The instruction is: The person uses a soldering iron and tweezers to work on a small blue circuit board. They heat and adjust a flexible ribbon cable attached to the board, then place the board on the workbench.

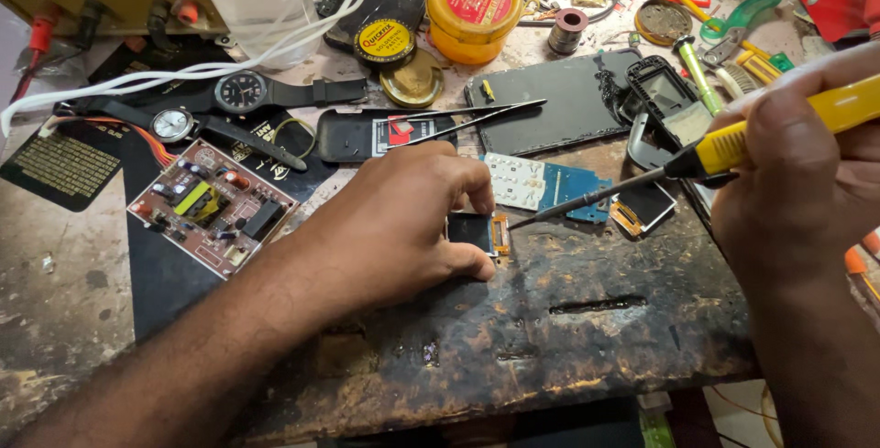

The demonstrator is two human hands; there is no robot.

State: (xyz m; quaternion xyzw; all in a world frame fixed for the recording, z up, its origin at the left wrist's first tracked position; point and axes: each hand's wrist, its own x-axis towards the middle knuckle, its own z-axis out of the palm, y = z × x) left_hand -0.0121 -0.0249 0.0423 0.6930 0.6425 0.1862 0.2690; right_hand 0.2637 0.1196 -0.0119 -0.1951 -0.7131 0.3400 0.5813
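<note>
Pinning the display [473, 231] flat to the bench [587, 320], the left hand [394, 228] steadies it; right hand [807, 182], fist closed, angles the iron [697, 164] tip beside its connector.

— Where does the camera sit?
— On the person's head, looking steeply down and forward at a scorched workbench [568, 320], quite close.
— How much does it take in?
— Both forearms enter from the bottom edge; the clutter at the far side runs off the top, perhaps cropped.
— Any second view?
— Just this one.
</note>
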